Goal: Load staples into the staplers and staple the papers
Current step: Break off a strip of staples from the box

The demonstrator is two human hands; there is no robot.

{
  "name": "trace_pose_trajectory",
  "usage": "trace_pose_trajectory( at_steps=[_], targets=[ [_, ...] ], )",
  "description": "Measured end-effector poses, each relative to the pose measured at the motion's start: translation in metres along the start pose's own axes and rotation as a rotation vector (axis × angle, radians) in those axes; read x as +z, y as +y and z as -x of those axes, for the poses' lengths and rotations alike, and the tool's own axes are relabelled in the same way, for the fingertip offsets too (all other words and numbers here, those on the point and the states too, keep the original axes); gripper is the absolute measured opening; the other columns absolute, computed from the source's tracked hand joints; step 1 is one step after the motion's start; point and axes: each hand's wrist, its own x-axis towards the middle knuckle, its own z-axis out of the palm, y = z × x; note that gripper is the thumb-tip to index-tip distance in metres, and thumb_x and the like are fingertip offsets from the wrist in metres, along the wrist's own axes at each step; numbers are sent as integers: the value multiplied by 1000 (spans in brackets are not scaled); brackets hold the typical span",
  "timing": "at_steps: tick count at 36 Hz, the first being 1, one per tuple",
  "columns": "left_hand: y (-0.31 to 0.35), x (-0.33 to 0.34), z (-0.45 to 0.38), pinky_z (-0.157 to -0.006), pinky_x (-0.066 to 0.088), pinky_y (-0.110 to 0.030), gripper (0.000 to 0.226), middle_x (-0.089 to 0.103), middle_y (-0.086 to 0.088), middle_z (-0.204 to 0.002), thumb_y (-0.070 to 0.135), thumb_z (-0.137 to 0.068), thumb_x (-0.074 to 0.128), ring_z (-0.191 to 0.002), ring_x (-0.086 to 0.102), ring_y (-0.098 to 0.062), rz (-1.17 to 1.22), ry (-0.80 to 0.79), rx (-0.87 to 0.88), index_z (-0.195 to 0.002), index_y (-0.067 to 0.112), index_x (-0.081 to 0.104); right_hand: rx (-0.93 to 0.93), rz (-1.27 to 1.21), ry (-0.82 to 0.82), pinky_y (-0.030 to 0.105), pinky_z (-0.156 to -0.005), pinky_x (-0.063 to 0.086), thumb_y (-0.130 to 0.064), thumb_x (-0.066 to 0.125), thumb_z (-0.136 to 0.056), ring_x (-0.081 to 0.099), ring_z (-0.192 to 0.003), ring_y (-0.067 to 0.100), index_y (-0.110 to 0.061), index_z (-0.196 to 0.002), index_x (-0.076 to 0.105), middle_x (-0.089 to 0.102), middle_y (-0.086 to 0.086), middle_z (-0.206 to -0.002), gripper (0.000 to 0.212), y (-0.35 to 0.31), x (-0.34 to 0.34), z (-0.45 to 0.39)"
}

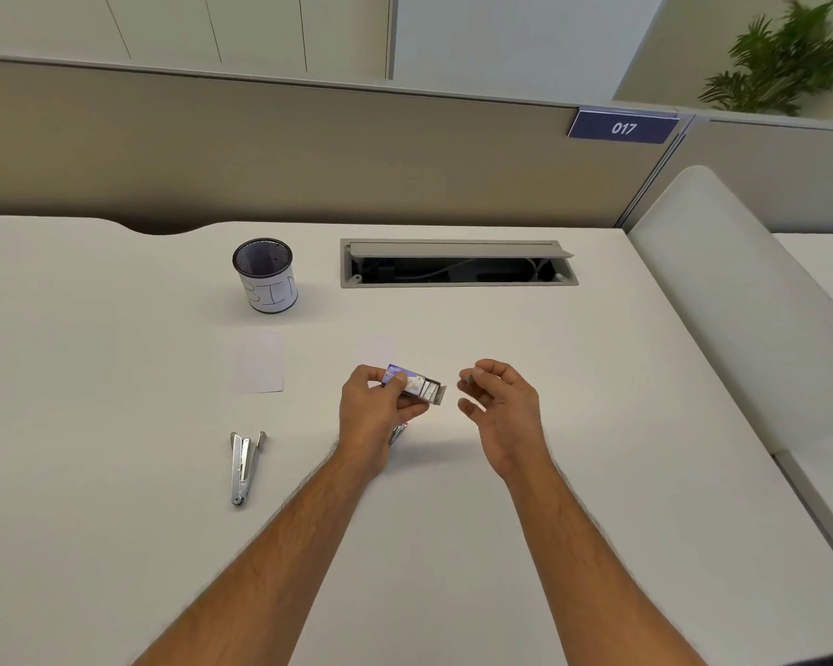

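Note:
My left hand [373, 415] grips a small blue and white staple box [412, 383] above the desk, its inner tray slid out to the right with staple strips showing. My right hand [498, 401] is just right of the box and pinches a short strip of staples [467, 375] between thumb and forefinger. A silver stapler [242, 466] lies opened on the desk to the left. A second stapler [397, 435] with a red part is mostly hidden under my left hand. A small stack of white papers [259, 362] lies further back on the left.
A black mesh cup [265, 276] labelled "BIN" stands behind the papers. An open cable tray [458, 264] is set into the white desk [116, 545] at the back. A beige partition with a "017" sign [622, 127] runs behind, and a white divider [741, 305] borders the right.

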Motion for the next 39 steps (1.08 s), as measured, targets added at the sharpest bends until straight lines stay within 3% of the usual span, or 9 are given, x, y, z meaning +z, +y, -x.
trace_pose_trajectory(
  at_steps=[4, 9, 14, 19, 28, 39],
  targets=[
    [-3, 1, -1, -58, 60, -28, 15, 74, -27, -99, 6, -100, 59, -80, 78, -35, 2, 6, -1, -112, 3, 50, 77, 10, 59, 33, -64, 49, -4, 59, -90, 61, -69, 22, -6, -95, 66, 62, 7, -78, 9, 4, -4, -2],
    [-4, 2, -2, -66, 64, -32, 25, 74, -24, -98, 4, -99, 59, -81, 78, -33, 4, 14, 6, -121, 8, 48, 135, 177, -88, 29, -61, 46, -6, 68, -91, 54, -70, 17, -1, -102, 75, 66, 7, -84, 13, 18, -12, -4],
    [-4, 4, -3, -70, 65, -33, 27, 74, -18, -98, 5, -99, 59, -76, 78, -25, -48, 13, 15, -122, 15, 48, 135, 194, -152, 27, -57, 41, -8, 70, -93, 48, -67, 14, -1, -110, 74, 70, 12, -90, 19, 26, -14, -2],
    [-10, 3, -5, -86, 59, -49, 18, 77, -11, -93, 13, -96, 62, -76, 75, -24, -134, 24, 31, -114, 17, 57, 111, 191, -143, 26, -56, 40, -5, 69, -93, 46, -63, 13, 2, -109, 73, 73, 14, -92, 17, 27, -12, -3],
    [-15, 5, -2, -67, 60, -28, 14, 76, -10, -90, 13, -95, 66, -69, 70, -17, -148, 0, 87, -108, 17, 63, 36, 308, -43, 27, -55, 41, -6, 71, -89, 46, -63, 16, -2, -97, 78, 75, 12, -84, 11, 29, -11, -8],
    [-24, 8, -2, -72, 61, -32, 16, 78, -11, -93, 13, -96, 63, -71, 72, -18, -110, 9, 51, -112, 13, 68, -5, 325, -56, 27, -54, 37, -7, 77, -85, 44, -62, 19, 2, -96, 75, 75, 23, -90, 14, 26, -12, -9]
  ],
)
